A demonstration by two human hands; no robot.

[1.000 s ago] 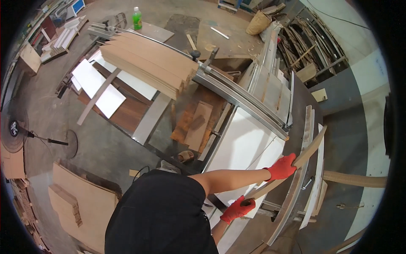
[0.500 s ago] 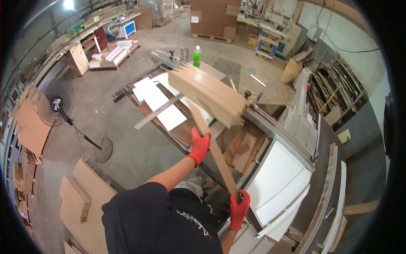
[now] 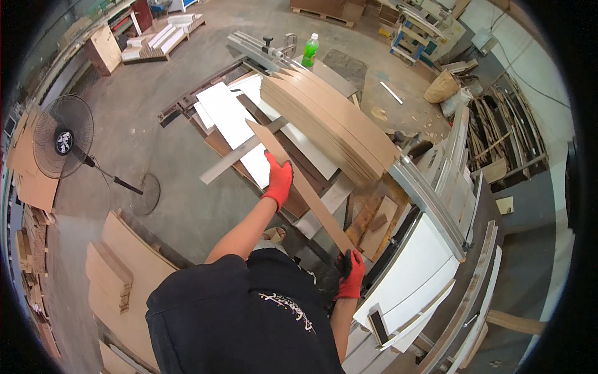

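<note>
A long, narrow brown board strip (image 3: 306,190) is held slantwise in front of me by both hands, in red gloves with dark palms. My left hand (image 3: 278,181) is closed around it toward its far part, and my right hand (image 3: 351,274) grips its near end. The strip's pointed far end hangs over a white panel (image 3: 227,124). Just beyond and to the right lies a stack of similar brown boards (image 3: 333,118), apart from the strip. Below the strip, a grey metal bar (image 3: 232,161) reaches out to the left.
A machine with a metal rail (image 3: 433,209) and white table panels (image 3: 411,268) stands at right. A green bottle (image 3: 310,51) is beyond the stack. To the left is a standing fan (image 3: 63,142); brown sheets (image 3: 128,274) lie at lower left. Wood offcuts fill a rack (image 3: 507,128).
The view has tipped downward. Both hands still hold the strip; its far end has moved left, away from the stack and over the white panel.
</note>
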